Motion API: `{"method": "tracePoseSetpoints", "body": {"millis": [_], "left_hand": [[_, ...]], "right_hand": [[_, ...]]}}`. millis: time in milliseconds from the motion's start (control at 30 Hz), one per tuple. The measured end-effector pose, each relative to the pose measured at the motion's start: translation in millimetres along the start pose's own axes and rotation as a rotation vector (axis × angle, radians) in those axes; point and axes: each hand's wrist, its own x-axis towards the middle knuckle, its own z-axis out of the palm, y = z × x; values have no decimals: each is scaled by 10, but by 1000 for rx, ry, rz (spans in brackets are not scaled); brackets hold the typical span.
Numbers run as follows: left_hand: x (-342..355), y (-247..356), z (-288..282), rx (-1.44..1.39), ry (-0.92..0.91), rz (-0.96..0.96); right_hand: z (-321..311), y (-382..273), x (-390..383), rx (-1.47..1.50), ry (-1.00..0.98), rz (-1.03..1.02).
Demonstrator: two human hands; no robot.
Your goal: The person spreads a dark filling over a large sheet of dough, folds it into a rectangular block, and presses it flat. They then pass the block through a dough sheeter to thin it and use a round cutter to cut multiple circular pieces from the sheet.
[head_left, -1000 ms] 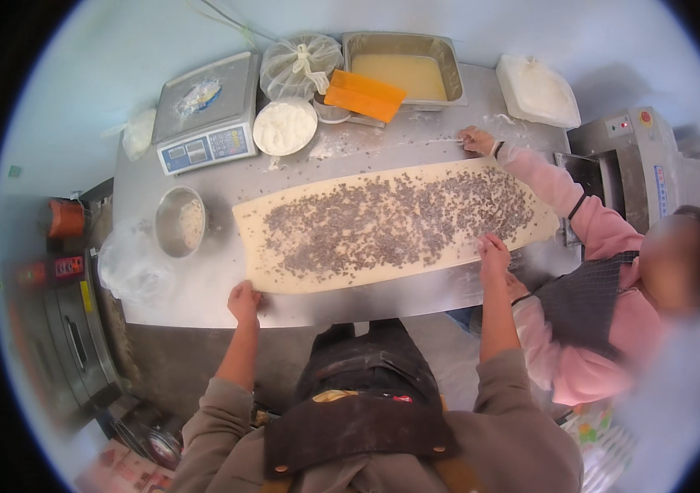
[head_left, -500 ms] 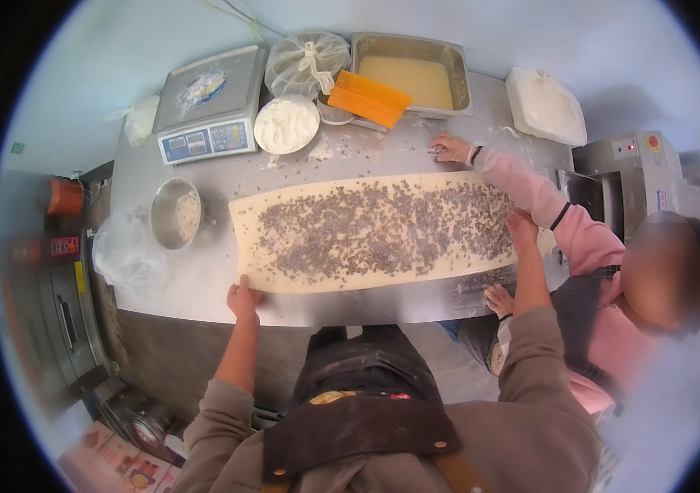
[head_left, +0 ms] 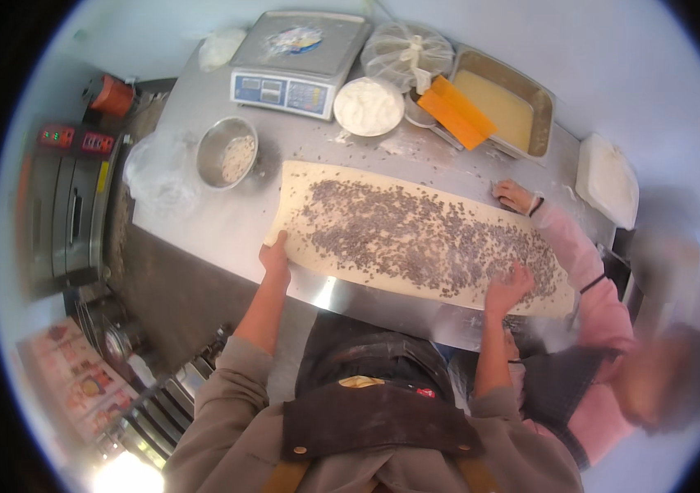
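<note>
Dough sheet (head_left: 291, 197), pale and long, bears dark bits (head_left: 399, 234), seemingly chips.

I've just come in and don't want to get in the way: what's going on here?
A long, pale dough sheet strewn with dark bits lies on a metal table. The person's left hand is at the sheet's near left corner, its grip hard to make out. The right hand is over the right part, fingers curled; contact isn't clear. A co-worker's hand is by the far edge.
</note>
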Motion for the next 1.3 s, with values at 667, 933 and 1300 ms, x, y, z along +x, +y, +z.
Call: {"method": "tracePoseSetpoints", "body": {"millis": [667, 933, 1300], "left_hand": [[-319, 118, -87, 384, 13, 203], [-499, 180, -26, 110, -57, 124], [-1901, -481, 871, 549, -557, 921]], "right_hand": [[3086, -4201, -42, -171, -1461, -817], [2725, -4102, 212, 16, -1583, -759], [1497, -2184, 1404, 239, -1435, -761]]}}
